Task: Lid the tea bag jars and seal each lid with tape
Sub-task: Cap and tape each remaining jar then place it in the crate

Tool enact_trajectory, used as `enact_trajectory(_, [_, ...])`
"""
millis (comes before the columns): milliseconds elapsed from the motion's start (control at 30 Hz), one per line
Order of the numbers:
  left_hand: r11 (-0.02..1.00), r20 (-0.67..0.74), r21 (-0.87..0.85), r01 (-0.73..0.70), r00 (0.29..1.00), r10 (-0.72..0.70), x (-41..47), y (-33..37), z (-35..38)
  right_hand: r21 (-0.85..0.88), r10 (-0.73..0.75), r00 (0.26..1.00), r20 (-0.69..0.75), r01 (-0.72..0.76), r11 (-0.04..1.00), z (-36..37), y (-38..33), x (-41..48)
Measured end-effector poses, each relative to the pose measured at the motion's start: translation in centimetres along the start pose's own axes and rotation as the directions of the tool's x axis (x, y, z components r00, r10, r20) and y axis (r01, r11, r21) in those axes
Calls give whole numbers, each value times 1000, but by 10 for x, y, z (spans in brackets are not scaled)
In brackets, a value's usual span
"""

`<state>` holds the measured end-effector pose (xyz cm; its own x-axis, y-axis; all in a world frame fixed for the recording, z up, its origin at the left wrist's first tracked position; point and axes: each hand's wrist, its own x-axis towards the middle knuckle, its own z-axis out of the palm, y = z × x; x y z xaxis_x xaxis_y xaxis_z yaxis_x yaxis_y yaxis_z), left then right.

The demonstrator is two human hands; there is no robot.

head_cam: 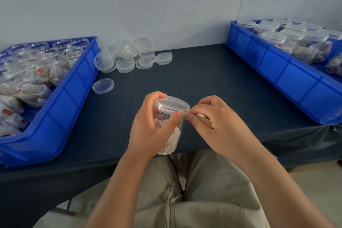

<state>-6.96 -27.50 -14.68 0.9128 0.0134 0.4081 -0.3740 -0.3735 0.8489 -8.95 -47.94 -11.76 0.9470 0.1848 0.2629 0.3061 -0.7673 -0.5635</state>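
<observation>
A clear plastic jar (pixel 171 131) with tea bags inside is held over the table's front edge, its clear lid (pixel 172 104) on top. My left hand (pixel 149 127) grips the jar, thumb across its front just below the lid. My right hand (pixel 212 122) holds a tape roll (pixel 204 119) with a brown core and pinches at the lid's right rim. Clear tape there is hard to make out.
A blue bin (pixel 74 89) on the left holds several open jars of tea bags. A blue bin (pixel 281 72) on the right holds several lidded jars. Loose clear lids (pixel 129 55) are piled at the back, one lid (pixel 103 85) lying apart. Dark cloth covers the table (pixel 194 76).
</observation>
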Motion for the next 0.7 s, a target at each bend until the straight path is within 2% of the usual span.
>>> enact_trajectory(167, [982,21,-159,97,995,-95,-2,2,-9,6,-57,997,58,57,998,-5,0,-3])
enact_trajectory(400, [963,32,-196,185,983,-183,-3,-1,-19,-66,-97,986,134,107,992,-4,-4,-5])
enact_trajectory(700, [884,129,-333,330,944,-304,-4,-11,-29,-15,-41,991,131,43,999,-4,7,-1])
